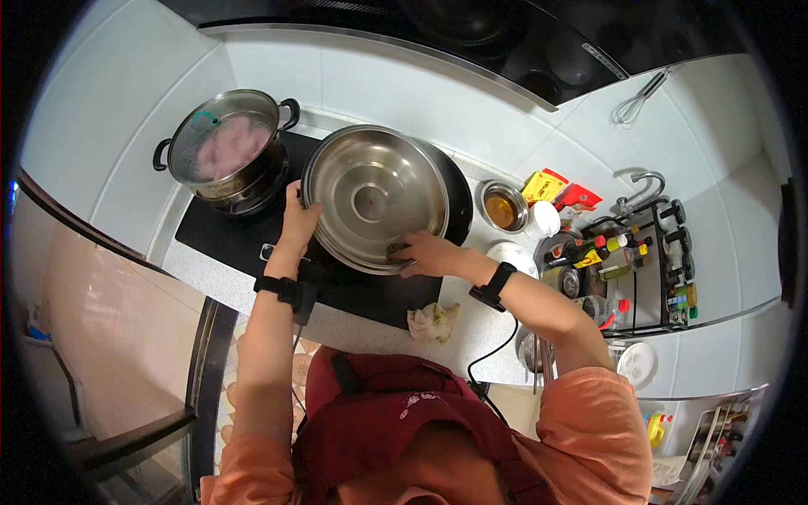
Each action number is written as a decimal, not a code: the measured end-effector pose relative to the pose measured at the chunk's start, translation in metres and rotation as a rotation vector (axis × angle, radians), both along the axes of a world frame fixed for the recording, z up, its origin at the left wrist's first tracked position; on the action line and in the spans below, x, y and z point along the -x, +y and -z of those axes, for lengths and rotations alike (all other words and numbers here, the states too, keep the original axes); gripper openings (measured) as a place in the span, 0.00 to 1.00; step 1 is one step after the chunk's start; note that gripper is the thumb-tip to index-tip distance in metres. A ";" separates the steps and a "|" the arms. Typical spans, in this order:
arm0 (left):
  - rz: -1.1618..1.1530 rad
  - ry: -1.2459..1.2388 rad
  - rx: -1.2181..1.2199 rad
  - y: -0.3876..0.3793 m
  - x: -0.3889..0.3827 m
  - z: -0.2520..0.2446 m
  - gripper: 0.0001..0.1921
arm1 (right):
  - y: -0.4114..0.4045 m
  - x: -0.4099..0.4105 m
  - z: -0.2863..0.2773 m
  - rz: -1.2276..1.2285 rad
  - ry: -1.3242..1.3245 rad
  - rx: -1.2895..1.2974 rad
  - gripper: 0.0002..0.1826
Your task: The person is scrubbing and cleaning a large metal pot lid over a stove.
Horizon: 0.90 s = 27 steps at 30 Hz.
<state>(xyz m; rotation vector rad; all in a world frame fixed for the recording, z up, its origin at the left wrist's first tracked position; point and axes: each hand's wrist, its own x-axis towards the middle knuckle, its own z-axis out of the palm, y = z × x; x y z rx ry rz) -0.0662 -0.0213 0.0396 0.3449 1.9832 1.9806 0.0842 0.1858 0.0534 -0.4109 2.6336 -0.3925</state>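
Observation:
A wide stainless steel basin (371,202) sits over the right side of the black cooktop (221,237), on top of a dark round pan (459,208). My left hand (300,213) grips its left rim, thumb over the edge. My right hand (429,254) is at the lower right of the basin, fingers at the inner wall; a dark thing, unclear, shows by the fingertips. Left of the basin stands a steamer pot with a glass lid (235,136), pinkish food visible through it. A crumpled cloth (433,322) lies at the cooktop's front right corner.
To the right are a steel bowl of amber liquid (503,207), a white cup (544,218), a white plate (512,257), food packets (544,184) and a black rack (663,265) with several bottles. A range hood (442,38) hangs above; a whisk (639,101) hangs on the wall.

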 end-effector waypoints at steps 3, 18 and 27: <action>-0.076 -0.050 -0.002 -0.004 -0.007 0.007 0.20 | -0.017 -0.001 0.000 0.002 0.065 0.059 0.23; 0.101 -0.506 -0.208 -0.007 -0.092 -0.002 0.21 | -0.064 -0.008 0.007 0.100 0.197 0.329 0.24; 0.074 -0.595 -0.357 -0.009 -0.101 0.017 0.20 | -0.007 -0.010 -0.005 0.190 0.173 0.047 0.11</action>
